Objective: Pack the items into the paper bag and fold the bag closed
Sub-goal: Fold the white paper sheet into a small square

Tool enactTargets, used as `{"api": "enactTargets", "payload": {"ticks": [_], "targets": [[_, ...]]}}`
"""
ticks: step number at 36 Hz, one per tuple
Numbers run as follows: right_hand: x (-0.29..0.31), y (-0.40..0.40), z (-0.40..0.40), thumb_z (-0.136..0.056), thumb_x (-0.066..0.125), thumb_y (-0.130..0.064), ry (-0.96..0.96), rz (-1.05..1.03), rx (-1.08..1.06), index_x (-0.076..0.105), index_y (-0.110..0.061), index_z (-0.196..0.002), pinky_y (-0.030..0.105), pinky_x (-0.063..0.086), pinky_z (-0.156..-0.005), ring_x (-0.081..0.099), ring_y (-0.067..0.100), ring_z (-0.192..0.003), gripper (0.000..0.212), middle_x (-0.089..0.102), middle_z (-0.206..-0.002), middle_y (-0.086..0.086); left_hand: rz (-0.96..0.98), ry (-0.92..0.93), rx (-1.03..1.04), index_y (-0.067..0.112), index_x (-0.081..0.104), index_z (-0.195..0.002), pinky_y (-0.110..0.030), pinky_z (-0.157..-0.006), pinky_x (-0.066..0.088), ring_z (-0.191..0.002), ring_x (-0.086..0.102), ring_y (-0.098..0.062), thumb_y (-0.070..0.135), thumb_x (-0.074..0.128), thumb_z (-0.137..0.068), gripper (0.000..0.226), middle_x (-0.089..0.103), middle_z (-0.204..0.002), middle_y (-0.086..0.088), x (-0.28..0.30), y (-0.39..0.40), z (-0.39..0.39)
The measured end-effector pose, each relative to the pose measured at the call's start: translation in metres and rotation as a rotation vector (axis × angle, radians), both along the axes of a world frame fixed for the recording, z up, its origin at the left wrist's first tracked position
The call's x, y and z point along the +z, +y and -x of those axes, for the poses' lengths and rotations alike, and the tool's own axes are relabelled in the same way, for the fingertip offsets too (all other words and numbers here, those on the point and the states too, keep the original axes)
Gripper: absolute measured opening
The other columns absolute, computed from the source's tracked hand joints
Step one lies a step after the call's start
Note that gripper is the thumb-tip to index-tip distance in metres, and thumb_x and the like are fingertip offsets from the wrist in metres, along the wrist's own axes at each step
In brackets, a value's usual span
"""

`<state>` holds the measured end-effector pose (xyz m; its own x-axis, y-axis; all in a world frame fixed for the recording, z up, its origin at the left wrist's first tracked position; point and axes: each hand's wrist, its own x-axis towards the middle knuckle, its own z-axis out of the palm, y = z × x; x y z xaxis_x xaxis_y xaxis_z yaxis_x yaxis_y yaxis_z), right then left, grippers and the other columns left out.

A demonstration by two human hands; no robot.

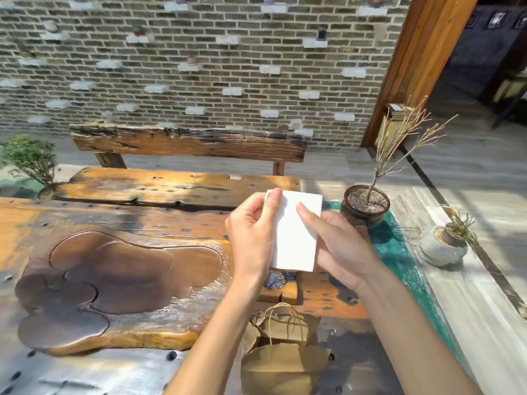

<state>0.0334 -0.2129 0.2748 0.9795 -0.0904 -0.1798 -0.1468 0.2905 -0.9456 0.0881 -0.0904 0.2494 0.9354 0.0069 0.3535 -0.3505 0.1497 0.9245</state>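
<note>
**Ana:** What do you see from the head camera?

**Me:** I see two hands held up over the wooden table. Both hold one white flat packet. It is up in the air and touches nothing but the hands.

**Ana:** How does each hand hold it?

**Me:** My left hand grips the packet's left edge. The thumb lies on the front, near the top corner, and the fingers curl in behind. My right hand grips the right edge. Its thumb lies flat on the front and the palm is at the packet's side. I cannot see those fingers; they are behind the white packet.

**Ana:** Where is the bag?

**Me:** The brown paper bag stands on the table at the near edge, right below my arms. Its mouth is open and its top is crumpled. The string handles stick up. I cannot tell what is inside it.

**Ana:** Anything else close by?

**Me:** A small blue and white thing sits on the table just under the packet. I cannot tell what it is. A dark pot with a dry twig stands near the table's far right corner. A small round grey pot stands on the pale floor past the right edge.
</note>
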Motion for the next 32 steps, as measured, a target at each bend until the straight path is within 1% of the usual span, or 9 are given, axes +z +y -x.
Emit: {"api": "enactTargets", "payload": {"ticks": [2, 5, 8, 13, 18, 21, 24, 28, 32], "targets": [[-0.011, 0.000, 0.001, -0.094, 0.060, -0.025, 0.016, 0.023, 0.026, 0.070, -0.006, -0.114, 0.047, 0.054, -0.097, 0.070, 0.027, -0.105, 0.029, 0.073, -0.114, 0.018, -0.032, 0.003, 0.002, 0.002, 0.065, -0.075, -0.048, -0.050, 0.038, -0.063, 0.047, -0.018, 0.036, 0.062, -0.096, 0.040, 0.060, -0.069, -0.024, -0.012, 0.000, 0.003], [-0.026, 0.000, 0.004, -0.098, 0.056, -0.018, 0.033, 0.037, 0.021, 0.071, -0.010, -0.107, 0.043, 0.057, -0.093, 0.072, 0.022, -0.100, 0.020, 0.076, -0.106, 0.011, -0.046, 0.045, 0.000, 0.004, 0.069, -0.077, -0.036, -0.053, 0.035, -0.064, 0.047, -0.013, 0.032, 0.063, -0.098, 0.035, 0.063, -0.066, -0.008, -0.027, 0.000, 0.008], [-0.041, -0.007, 0.007, -0.096, 0.057, -0.018, 0.059, 0.033, 0.012, 0.071, -0.011, -0.107, 0.040, 0.057, -0.093, 0.071, 0.020, -0.106, 0.019, 0.077, -0.107, 0.008, -0.115, 0.058, 0.013, 0.009, 0.072, -0.080, -0.032, -0.055, 0.038, -0.065, 0.054, -0.009, 0.030, 0.062, -0.098, 0.030, 0.069, -0.070, -0.007, -0.041, 0.004, 0.012], [-0.073, -0.038, 0.012, -0.088, 0.066, -0.023, 0.217, 0.022, -0.061, 0.059, 0.000, -0.127, 0.042, 0.058, -0.092, 0.069, 0.026, -0.112, 0.046, 0.073, -0.118, 0.015, -0.233, 0.140, 0.099, 0.016, 0.069, -0.077, -0.029, -0.051, 0.033, -0.051, 0.042, -0.006, 0.032, 0.058, -0.100, 0.030, 0.053, -0.052, 0.011, -0.077, 0.028, 0.009], [-0.111, -0.066, 0.021, -0.078, 0.072, -0.029, 0.373, 0.077, -0.045, 0.066, -0.005, -0.121, 0.052, 0.051, -0.101, 0.071, 0.031, -0.108, 0.050, 0.074, -0.115, 0.015, -0.406, 0.385, 0.047, 0.022, 0.068, -0.069, -0.032, -0.056, 0.033, -0.051, 0.041, -0.005, 0.035, 0.057, -0.100, 0.035, 0.050, -0.045, 0.016, -0.130, 0.051, 0.017], [-0.137, -0.077, 0.026, -0.087, 0.071, -0.027, 0.460, 0.130, -0.038, 0.065, -0.006, -0.122, 0.053, 0.051, -0.100, 0.070, 0.033, -0.108, 0.042, 0.075, -0.113, 0.015, -0.570, 0.501, -0.065, 0.019, 0.073, -0.073, -0.033, -0.060, 0.037, -0.059, 0.050, -0.007, 0.033, 0.063, -0.096, 0.028, 0.058, -0.053, 0.014, -0.167, 0.061, 0.025], [-0.161, -0.083, 0.030, -0.091, 0.070, -0.029, 0.559, 0.183, -0.055, 0.060, -0.009, -0.127, 0.045, 0.057, -0.092, 0.069, 0.030, -0.110, 0.042, 0.073, -0.116, 0.013, -0.890, 0.541, -0.153, 0.027, 0.073, -0.080, -0.029, -0.067, 0.045, -0.076, 0.062, -0.016, 0.030, 0.075, -0.087, 0.008, 0.067, -0.080, 0.004, -0.201, 0.068, 0.036], [-0.192, -0.084, 0.033, -0.075, 0.074, -0.061, 0.590, 0.328, -0.054, 0.054, -0.025, -0.132, 0.051, 0.047, -0.106, 0.059, 0.022, -0.122, 0.069, 0.063, -0.131, -0.002, -1.061, 0.564, -0.223, 0.029, 0.070, -0.098, -0.024, -0.079, 0.046, -0.085, 0.055, -0.013, 0.035, 0.074, -0.088, 0.012, 0.048, -0.106, -0.001, -0.217, 0.072, 0.052], [-0.200, -0.071, 0.027, -0.088, 0.059, -0.056, 0.566, 0.445, -0.051, 0.060, -0.019, -0.127, 0.054, 0.049, -0.103, 0.062, 0.024, -0.115, 0.054, 0.067, -0.123, 0.002, -1.097, 0.562, -0.216, 0.035, 0.065, -0.108, -0.035, -0.080, 0.057, -0.079, 0.055, -0.011, 0.038, 0.068, -0.091, 0.018, 0.041, -0.107, 0.001, -0.218, 0.066, 0.058]]}}
